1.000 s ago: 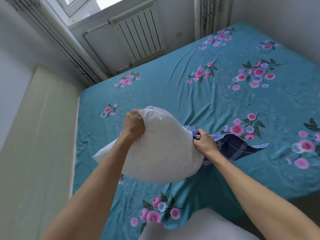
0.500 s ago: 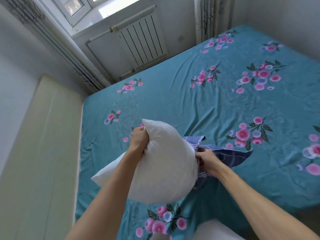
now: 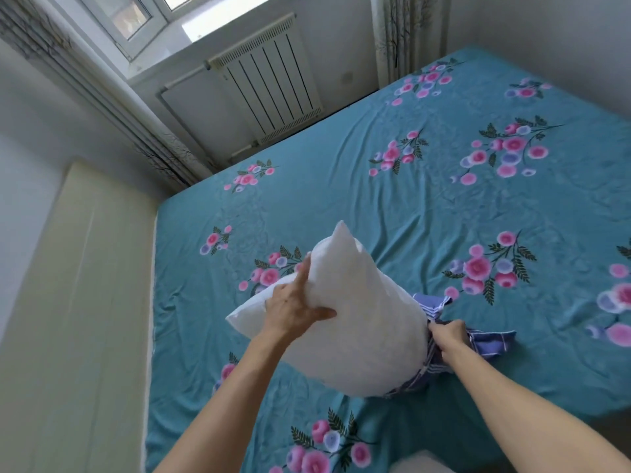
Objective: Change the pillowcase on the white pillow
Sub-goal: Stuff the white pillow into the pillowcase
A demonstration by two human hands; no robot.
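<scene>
I am holding the plump white fabric pillow [image 3: 358, 322] up over the bed, in the lower middle of the frame, with one pointed corner sticking up toward the centre and another corner poking out to the left, behind my left wrist. My left hand [image 3: 293, 302] is reaching in from the lower left, forearm angled up and to the right, and it is grasping the pillow's left edge: the thumb is lying across the near face, pointing right, while the fingers are stretched up along the far side, so the edge is being pinched between them. My right hand [image 3: 449, 334] is coming in from the lower right, forearm running up and to the left, and its fingers are clenched on the blue-and-white checked cotton pillowcase [image 3: 485, 341], which is bunched at the pillow's lower right side. Part of that pillowcase is trailing to the right onto the bed, part is wrapping under the pillow's bottom end, and a small folded flap is showing just above my right hand.

Underneath, the teal bedsheet with pink and lilac flower sprays [image 3: 392, 199] is covering the bed, lightly creased. A pale cream padded headboard [image 3: 78, 302] is filling the left side of the frame. In the upper middle, a white ribbed radiator [image 3: 269, 87] is sitting under a window [image 3: 143, 15].
</scene>
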